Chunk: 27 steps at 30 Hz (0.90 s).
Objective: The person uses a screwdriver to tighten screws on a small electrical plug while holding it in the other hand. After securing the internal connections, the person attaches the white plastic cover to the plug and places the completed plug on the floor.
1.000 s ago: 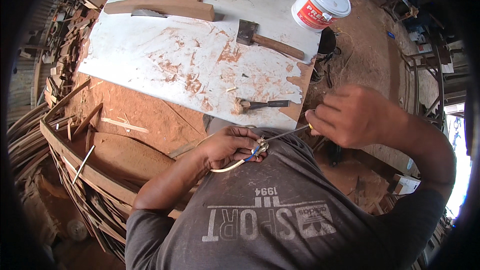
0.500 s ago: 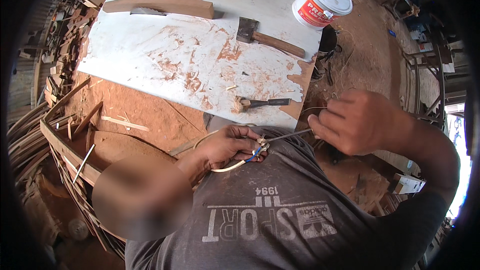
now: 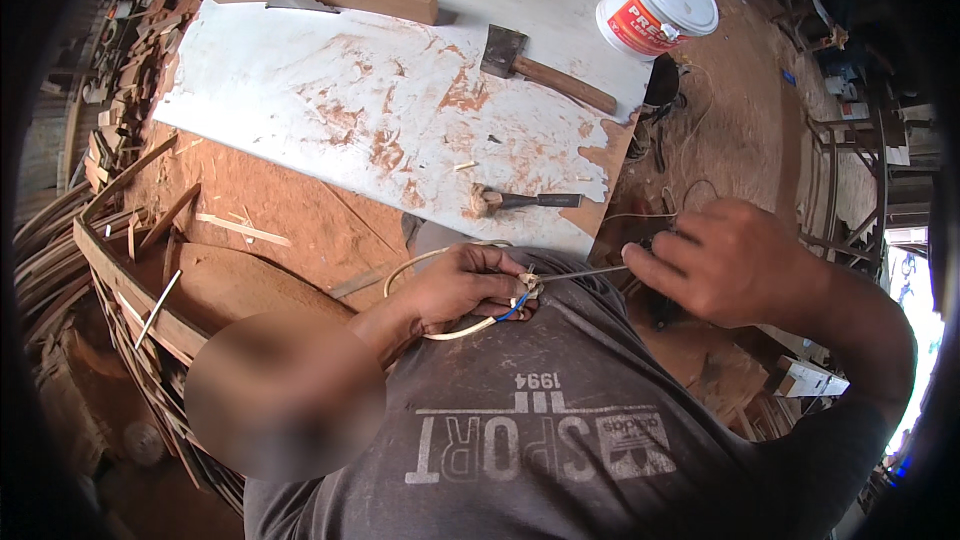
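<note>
"Head view: where is the work, and what has each grip got?"

"The small fitting (image 3: pixel 531 284) is over the lap, in front of the shirt (image 3: pixel 520 370) and short of the tabletop (image 3: pixel 250 70). The left hand (image 3: pixel 465 290) pinches it narrowly between thumb and fingers, with a blue wire (image 3: pixel 511 309) and a pale cable (image 3: pixel 458 334) running to it. The right hand (image 3: pixel 725 265) is curled around what I take for a screwdriver (image 3: pixel 585 272); only its thin shaft shows, its tip at the fitting."

"How would you do that well?"

"I'd judge it a matter of seating. Keep the shaft in line with the screw, if there is one; it's too small to tell. Press lightly while turning, since a slip would send the tip toward the left fingers. Bracing that hand against the body would steady things, and the wire wants to lie slack, clear of the tip."

"And the containers?"

"A white bucket (image 3: pixel 660 10) with a red label stands upright on the tabletop's far right corner. Its lid is on, so I can't tell what's inside. A pale box (image 3: pixel 812 378) lies low at the right; its contents can't be made out either."
</note>
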Each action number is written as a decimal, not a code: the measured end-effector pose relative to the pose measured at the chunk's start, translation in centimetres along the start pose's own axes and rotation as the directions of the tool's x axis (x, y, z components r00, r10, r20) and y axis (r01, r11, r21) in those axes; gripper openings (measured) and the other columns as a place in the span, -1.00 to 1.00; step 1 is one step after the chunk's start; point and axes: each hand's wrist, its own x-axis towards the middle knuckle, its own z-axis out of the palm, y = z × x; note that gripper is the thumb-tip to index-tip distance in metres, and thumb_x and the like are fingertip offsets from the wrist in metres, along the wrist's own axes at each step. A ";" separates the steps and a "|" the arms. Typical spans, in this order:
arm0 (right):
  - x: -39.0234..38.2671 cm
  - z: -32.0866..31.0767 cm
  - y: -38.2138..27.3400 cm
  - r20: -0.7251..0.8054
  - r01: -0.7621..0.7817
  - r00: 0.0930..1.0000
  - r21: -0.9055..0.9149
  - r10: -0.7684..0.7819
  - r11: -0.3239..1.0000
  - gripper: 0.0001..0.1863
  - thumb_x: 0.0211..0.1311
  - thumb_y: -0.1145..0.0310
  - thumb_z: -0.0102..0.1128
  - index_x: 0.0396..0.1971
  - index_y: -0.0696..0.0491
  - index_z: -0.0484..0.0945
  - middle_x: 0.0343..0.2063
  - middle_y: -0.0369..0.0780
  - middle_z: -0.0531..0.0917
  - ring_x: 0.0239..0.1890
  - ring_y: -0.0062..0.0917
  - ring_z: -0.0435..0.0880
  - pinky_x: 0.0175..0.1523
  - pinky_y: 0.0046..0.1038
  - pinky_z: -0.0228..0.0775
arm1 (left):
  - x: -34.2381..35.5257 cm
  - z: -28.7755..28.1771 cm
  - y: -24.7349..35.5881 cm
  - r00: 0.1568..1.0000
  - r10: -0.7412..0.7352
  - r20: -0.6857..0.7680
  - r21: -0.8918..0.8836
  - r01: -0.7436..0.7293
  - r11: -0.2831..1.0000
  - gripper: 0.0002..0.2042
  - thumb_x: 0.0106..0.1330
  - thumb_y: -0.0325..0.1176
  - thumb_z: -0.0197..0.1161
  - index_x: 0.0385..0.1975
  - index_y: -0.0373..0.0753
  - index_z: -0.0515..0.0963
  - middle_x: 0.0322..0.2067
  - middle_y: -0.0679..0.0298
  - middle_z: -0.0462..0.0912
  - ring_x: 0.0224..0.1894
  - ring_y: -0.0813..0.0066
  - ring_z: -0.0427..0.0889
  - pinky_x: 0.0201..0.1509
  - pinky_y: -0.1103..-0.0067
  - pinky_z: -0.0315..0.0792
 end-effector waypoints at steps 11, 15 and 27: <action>1.2 0.4 -0.5 0.567 -0.642 0.765 0.631 0.306 0.435 -0.70 0.27 0.27 0.22 -0.09 0.12 0.63 -0.43 -0.20 0.65 -0.31 -0.26 0.74 -0.17 -0.22 0.54 | -0.6 0.3 -0.3 0.998 0.056 -0.039 0.215 -0.046 0.976 -0.83 0.33 -0.56 0.33 -0.12 -0.41 0.58 -0.24 0.18 0.74 -0.25 0.52 0.74 -0.12 0.66 0.66; 0.9 0.7 -0.1 0.424 -0.561 0.828 0.620 0.367 0.549 -0.70 0.27 0.31 0.21 -0.04 0.07 0.64 -0.40 -0.22 0.66 -0.30 -0.28 0.72 -0.17 -0.22 0.53 | -0.5 0.1 -0.6 0.998 0.055 -0.031 0.142 -0.050 0.989 -0.83 0.34 -0.53 0.33 -0.12 -0.42 0.59 -0.25 0.20 0.74 -0.26 0.56 0.73 -0.13 0.66 0.64; 0.6 1.3 -1.1 0.272 -0.294 0.943 0.414 0.191 0.862 -0.68 0.33 0.30 0.18 0.03 0.03 0.67 -0.38 -0.27 0.66 -0.47 -0.50 0.65 -0.35 -0.41 0.53 | -0.8 0.6 -0.9 0.987 0.157 -0.037 0.388 -0.131 0.912 -0.86 0.38 -0.46 0.31 -0.17 -0.40 0.61 -0.32 0.21 0.75 -0.28 0.59 0.71 -0.18 0.67 0.59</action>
